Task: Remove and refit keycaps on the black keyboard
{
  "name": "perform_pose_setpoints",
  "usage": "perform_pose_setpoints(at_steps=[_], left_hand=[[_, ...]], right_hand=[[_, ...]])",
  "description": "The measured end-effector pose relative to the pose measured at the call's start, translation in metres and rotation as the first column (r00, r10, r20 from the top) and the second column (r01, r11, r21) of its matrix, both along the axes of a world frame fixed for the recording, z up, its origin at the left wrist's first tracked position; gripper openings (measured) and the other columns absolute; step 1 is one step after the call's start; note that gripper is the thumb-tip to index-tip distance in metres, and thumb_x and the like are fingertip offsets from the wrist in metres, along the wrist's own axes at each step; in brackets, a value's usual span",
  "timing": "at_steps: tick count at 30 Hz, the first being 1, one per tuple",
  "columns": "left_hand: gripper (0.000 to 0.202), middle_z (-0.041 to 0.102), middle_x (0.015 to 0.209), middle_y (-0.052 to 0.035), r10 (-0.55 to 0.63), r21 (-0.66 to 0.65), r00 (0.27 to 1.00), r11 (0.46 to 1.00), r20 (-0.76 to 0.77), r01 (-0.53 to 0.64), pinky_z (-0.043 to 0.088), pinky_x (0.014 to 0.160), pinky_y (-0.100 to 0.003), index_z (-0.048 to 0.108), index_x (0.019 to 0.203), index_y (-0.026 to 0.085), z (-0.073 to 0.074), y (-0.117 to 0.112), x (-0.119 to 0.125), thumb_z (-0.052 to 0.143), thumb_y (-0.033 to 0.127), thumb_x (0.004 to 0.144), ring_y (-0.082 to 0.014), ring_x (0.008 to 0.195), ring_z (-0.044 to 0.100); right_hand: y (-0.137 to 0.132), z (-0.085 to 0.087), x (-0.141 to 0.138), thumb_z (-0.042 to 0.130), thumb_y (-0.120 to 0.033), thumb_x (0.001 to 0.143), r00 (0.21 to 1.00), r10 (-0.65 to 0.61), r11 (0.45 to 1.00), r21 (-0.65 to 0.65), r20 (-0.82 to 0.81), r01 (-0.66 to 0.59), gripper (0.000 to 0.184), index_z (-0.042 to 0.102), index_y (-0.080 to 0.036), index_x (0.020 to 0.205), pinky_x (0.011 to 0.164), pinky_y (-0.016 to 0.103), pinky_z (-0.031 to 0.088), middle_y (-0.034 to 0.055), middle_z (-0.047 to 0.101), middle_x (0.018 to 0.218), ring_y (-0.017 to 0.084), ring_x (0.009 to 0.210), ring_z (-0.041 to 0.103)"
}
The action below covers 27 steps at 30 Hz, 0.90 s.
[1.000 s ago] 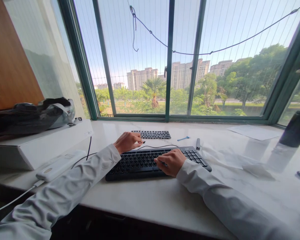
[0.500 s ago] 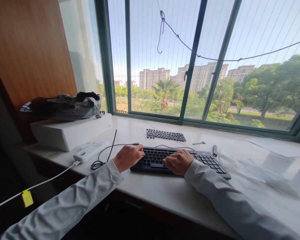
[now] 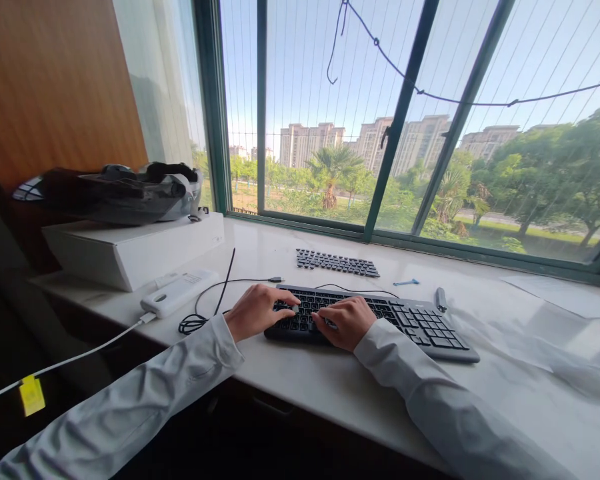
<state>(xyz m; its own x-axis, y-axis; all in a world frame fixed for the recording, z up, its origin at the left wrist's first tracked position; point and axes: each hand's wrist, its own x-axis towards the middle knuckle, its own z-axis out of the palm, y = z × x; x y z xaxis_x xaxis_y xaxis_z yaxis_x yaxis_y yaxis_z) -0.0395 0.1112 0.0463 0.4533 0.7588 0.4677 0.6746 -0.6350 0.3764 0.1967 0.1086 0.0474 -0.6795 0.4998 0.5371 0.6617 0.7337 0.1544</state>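
A black keyboard (image 3: 433, 327) lies on the white marble counter, its main section showing bare key sockets while the number pad carries its keycaps. Over the left part of the sockets, my left hand (image 3: 255, 310) pinches a small grey keycap (image 3: 295, 309) between thumb and forefinger. My right hand (image 3: 347, 322) rests low on the middle of the keyboard, fingers curled and thumb near the forefinger; what its tips hold, if anything, is hidden. Behind the keyboard, loose keycaps (image 3: 337, 263) lie in rows.
A small blue tool (image 3: 407, 282) and a dark stick-shaped object (image 3: 441, 300) lie behind the keyboard. To the left are a coiled black cable (image 3: 193, 323), a white power strip (image 3: 180, 293) and a white box (image 3: 85, 250) under a dark bag (image 3: 130, 197). Clear plastic (image 3: 530, 347) lies right.
My left thumb and forefinger have spread a little, showing the keycap between them. My right hand has shifted left along the keyboard. The view has moved slightly.
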Motion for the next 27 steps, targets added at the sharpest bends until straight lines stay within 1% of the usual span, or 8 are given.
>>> perform_pose_setpoints(at_steps=[3, 5, 8, 11, 16, 19, 23, 27], left_hand=[[0.036, 0.074, 0.095, 0.0043, -0.015, -0.050, 0.998, 0.999, 0.059, 0.018, 0.050, 0.067, -0.025, 0.066, 0.112, 0.029, 0.002, -0.003, 0.003, 0.072, 0.034, 0.077, -0.0109, 0.060, 0.063], [0.036, 0.074, 0.095, 0.0038, -0.023, -0.085, 0.996, 0.996, 0.090, 0.031, 0.049, 0.062, -0.024, 0.066, 0.111, 0.028, 0.003, -0.005, 0.006, 0.072, 0.035, 0.076, -0.0098, 0.056, 0.061], [0.027, 0.075, 0.094, 0.0018, -0.057, -0.137, 0.986, 0.987, 0.155, 0.078, 0.049, 0.063, -0.023, 0.068, 0.103, 0.025, 0.003, -0.005, 0.010, 0.071, 0.032, 0.078, -0.0133, 0.072, 0.068], [0.022, 0.074, 0.093, -0.0010, -0.100, -0.218, 0.962, 0.963, 0.255, 0.158, 0.051, 0.067, -0.022, 0.068, 0.098, 0.021, 0.001, -0.004, 0.012, 0.069, 0.031, 0.079, -0.0175, 0.088, 0.070], [0.023, 0.075, 0.091, -0.0031, -0.127, -0.312, 0.926, 0.918, 0.356, 0.246, 0.054, 0.074, -0.024, 0.068, 0.098, 0.018, -0.002, -0.004, 0.012, 0.069, 0.030, 0.079, -0.0189, 0.090, 0.070], [0.023, 0.075, 0.091, -0.0031, -0.144, -0.302, 0.923, 0.917, 0.357, 0.260, 0.055, 0.078, -0.025, 0.070, 0.099, 0.018, -0.002, -0.006, 0.011, 0.068, 0.030, 0.080, -0.0185, 0.089, 0.070], [0.019, 0.075, 0.090, 0.0006, -0.153, -0.239, 0.951, 0.946, 0.269, 0.220, 0.052, 0.078, -0.023, 0.074, 0.097, 0.023, 0.001, -0.009, 0.012, 0.066, 0.030, 0.081, -0.0159, 0.084, 0.070], [0.018, 0.075, 0.086, 0.0030, -0.149, -0.162, 0.972, 0.970, 0.183, 0.180, 0.049, 0.071, -0.020, 0.075, 0.096, 0.025, 0.002, -0.012, 0.012, 0.065, 0.032, 0.083, -0.0131, 0.077, 0.068]], right_hand=[[0.003, -0.004, 0.000, 0.047, -0.035, 0.091, 0.999, 0.008, 0.999, -0.040, -0.031, -0.010, 0.038, 0.069, -0.019, 0.065, 0.051, 0.027, 0.021, 0.0015, 0.065, 0.054, 0.009, 0.046, 0.049], [0.005, -0.007, 0.001, 0.049, -0.038, 0.091, 0.998, 0.014, 0.996, -0.088, -0.067, -0.020, 0.031, 0.075, -0.024, 0.079, 0.052, 0.026, 0.023, 0.0009, 0.067, 0.058, 0.010, 0.049, 0.053], [0.008, -0.010, 0.001, 0.054, -0.045, 0.089, 0.993, -0.018, 0.985, -0.171, -0.115, -0.002, 0.027, 0.075, -0.032, 0.096, 0.053, 0.025, 0.026, -0.0011, 0.067, 0.057, 0.011, 0.052, 0.057], [0.008, -0.010, -0.002, 0.057, -0.051, 0.085, 0.986, -0.100, 0.964, -0.258, -0.136, 0.062, 0.028, 0.075, -0.034, 0.098, 0.055, 0.025, 0.029, -0.0029, 0.063, 0.053, 0.011, 0.050, 0.056], [0.004, -0.004, -0.009, 0.063, -0.049, 0.081, 0.962, -0.192, 0.899, -0.428, -0.193, 0.093, 0.025, 0.076, -0.033, 0.096, 0.054, 0.024, 0.029, -0.0046, 0.059, 0.052, 0.009, 0.048, 0.049], [0.002, 0.000, -0.011, 0.064, -0.049, 0.080, 0.953, -0.206, 0.848, -0.526, -0.224, 0.060, 0.027, 0.077, -0.029, 0.092, 0.052, 0.023, 0.028, -0.0039, 0.056, 0.051, 0.008, 0.047, 0.044], [0.002, 0.004, -0.011, 0.062, -0.048, 0.079, 0.952, -0.211, 0.791, -0.611, -0.223, 0.032, 0.030, 0.078, -0.025, 0.090, 0.049, 0.023, 0.026, -0.0029, 0.052, 0.051, 0.009, 0.049, 0.042], [0.000, 0.007, -0.010, 0.061, -0.047, 0.079, 0.959, -0.208, 0.789, -0.613, -0.190, 0.049, 0.029, 0.078, -0.025, 0.089, 0.050, 0.023, 0.026, -0.0025, 0.053, 0.051, 0.009, 0.049, 0.042]])
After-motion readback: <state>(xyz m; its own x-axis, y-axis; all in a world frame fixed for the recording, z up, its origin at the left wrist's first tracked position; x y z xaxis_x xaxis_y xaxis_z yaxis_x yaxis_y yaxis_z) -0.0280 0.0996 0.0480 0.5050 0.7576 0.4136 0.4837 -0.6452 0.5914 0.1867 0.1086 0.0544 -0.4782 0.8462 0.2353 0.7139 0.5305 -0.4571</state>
